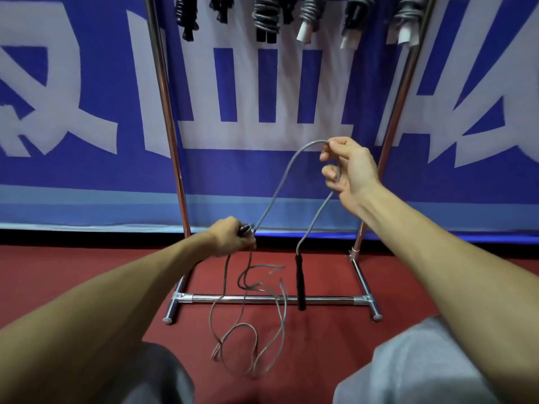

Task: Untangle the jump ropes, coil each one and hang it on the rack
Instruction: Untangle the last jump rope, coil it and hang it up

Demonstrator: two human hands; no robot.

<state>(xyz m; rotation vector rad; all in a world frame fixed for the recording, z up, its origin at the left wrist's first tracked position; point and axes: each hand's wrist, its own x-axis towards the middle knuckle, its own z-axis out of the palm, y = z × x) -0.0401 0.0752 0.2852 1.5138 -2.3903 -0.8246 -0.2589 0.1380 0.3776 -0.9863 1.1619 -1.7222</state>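
Observation:
A grey jump rope [280, 182] arches between my two hands. My left hand [230, 237] grips one black handle together with strands of the rope. My right hand [347, 167] is raised higher and pinches the top of the rope's bend. From it the rope drops to the other black handle [300, 282], which hangs free above the floor. Loose loops of the rope [248, 336] dangle and lie tangled below my left hand. The chrome rack [166, 106] stands in front, with several coiled ropes [267, 16] hanging along its top.
The rack's base bar [262, 299] and feet rest on a red floor [320, 345]. A blue and white banner [73, 112] covers the wall behind. My grey-clad knees [408, 371] fill the lower corners.

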